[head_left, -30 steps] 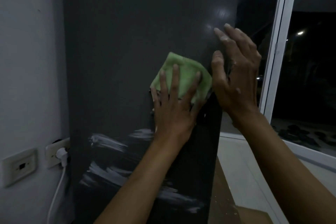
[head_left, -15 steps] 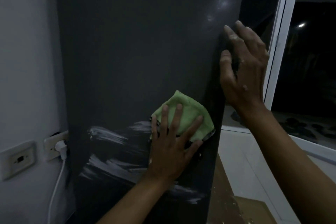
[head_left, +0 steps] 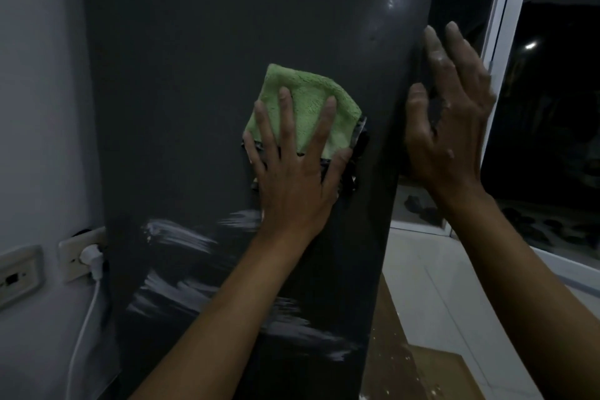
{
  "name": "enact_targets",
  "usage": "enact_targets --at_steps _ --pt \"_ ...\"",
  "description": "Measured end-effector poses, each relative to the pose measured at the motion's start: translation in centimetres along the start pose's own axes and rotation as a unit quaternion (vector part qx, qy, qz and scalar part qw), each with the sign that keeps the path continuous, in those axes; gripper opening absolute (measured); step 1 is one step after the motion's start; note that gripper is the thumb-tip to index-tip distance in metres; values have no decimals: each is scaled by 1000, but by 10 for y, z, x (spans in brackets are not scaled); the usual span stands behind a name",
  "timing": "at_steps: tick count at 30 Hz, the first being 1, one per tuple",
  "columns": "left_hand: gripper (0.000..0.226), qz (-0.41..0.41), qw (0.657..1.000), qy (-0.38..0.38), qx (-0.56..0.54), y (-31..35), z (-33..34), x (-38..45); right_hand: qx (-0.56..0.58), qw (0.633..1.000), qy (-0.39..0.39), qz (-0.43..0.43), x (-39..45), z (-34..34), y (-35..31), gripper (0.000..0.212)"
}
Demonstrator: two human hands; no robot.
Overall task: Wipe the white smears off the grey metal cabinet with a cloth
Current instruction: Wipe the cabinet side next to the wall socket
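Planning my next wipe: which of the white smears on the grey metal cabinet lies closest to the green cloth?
The small upper smear just left of the left hand's wrist, right below the green cloth. The other streaks lie farther left or lower.

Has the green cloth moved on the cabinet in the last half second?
Yes. The green cloth under the left hand has slid up, away from the white smears it was beside.

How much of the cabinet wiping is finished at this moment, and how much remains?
Done: the upper cabinet panel looks free of smears. In hand: the left hand presses the green cloth flat on the panel, above the marks, while the right hand rests on the cabinet's edge. Left: the white smears across the lower panel, so most of the job remains.
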State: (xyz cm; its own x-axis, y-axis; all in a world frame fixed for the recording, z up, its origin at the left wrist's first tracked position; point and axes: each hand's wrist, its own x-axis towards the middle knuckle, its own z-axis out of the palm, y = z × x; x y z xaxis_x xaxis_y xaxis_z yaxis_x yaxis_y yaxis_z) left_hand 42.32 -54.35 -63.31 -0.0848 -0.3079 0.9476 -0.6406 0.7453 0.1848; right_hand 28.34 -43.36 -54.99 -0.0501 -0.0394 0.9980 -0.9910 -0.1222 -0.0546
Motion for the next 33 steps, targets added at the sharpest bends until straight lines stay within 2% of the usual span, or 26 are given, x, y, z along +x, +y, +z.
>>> enact_targets --at_steps 6,12,15,19,23,26,30,33 --pt "65 19 1000 15 11 3 7 -11 -8 1000 -8 -10 -15 -1 28 58" --pt "65 60 998 -13 26 11 12 -27 -17 999 -38 34 -34 -2 55 60" --pt "65 81 996 -10 25 12 10 -14 -16 999 -28 34 -32 -1 55 60" --pt "67 54 998 15 13 27 11 2 -9 1000 -2 18 -28 3 50 59" --pt "66 51 998 37 29 29 18 -4 -18 1000 -8 0 -33 7 49 59" --pt "63 94 995 27 5 25 27 -44 -20 1000 -3 -2 -38 5 57 58" --pt "63 207 977 -39 24 -2 37 -116 -20 1000 10 16 -42 5 56 56" --pt "63 254 965 -47 48 -19 38 -124 -9 1000 12 -4 -42 4 47 56"
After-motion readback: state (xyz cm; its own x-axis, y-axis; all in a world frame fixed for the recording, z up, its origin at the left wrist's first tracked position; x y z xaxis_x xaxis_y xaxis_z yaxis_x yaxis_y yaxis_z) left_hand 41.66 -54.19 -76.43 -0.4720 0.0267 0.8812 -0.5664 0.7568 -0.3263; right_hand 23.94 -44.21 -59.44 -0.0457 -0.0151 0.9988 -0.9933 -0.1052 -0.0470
